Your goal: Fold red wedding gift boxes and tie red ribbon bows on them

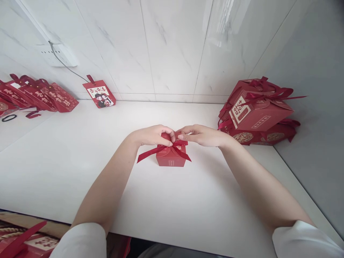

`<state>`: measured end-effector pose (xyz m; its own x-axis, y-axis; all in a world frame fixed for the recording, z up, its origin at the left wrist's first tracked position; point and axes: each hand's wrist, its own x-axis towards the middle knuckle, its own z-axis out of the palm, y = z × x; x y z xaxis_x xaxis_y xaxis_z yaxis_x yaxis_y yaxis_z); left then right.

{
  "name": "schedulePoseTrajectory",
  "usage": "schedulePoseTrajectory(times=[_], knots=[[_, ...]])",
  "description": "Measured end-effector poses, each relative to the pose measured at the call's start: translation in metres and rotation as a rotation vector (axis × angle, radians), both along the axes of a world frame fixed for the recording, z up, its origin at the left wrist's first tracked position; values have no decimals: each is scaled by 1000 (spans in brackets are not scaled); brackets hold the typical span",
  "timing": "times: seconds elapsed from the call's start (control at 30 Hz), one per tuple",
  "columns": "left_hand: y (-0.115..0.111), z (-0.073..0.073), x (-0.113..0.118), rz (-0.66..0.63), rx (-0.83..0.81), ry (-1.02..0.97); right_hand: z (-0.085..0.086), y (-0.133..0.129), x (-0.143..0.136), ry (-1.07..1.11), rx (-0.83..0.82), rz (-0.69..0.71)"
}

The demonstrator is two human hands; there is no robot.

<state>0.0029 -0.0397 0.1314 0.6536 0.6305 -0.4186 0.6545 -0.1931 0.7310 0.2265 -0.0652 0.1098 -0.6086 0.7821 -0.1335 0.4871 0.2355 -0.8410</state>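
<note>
A small red gift box stands upright on the white table, with a dark red ribbon tied in a bow on its top. One ribbon tail reaches out to the left, another hangs over the front right. My left hand is at the top left of the bow, its thumb and fingers closed on the ribbon near the knot. On the other side my right hand has its thumb and fingers pinched together at the bow's right loop. The fingers cover part of the box top and the bow.
Several red boxes with ribbons are stacked at the right by the grey wall. A red card leans on the tiled wall. Further left are several red bags and black scissors. Red packages lie below the table's edge.
</note>
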Motion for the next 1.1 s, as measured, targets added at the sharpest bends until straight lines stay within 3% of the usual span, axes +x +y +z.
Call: schedulePoseTrajectory(times=[0.33, 0.77, 1.0, 1.1], knots=[[4, 6, -10, 24, -18, -10, -10, 0, -12, 101, 46, 31], [4, 0, -6, 27, 48, 25, -17, -2, -13, 87, 16, 9], [4, -1, -4, 3, 52, 27, -6, -2, -6, 28, 40, 91], [4, -2, -4, -1, 43, 32, -3, -3, -7, 24, 26, 48]])
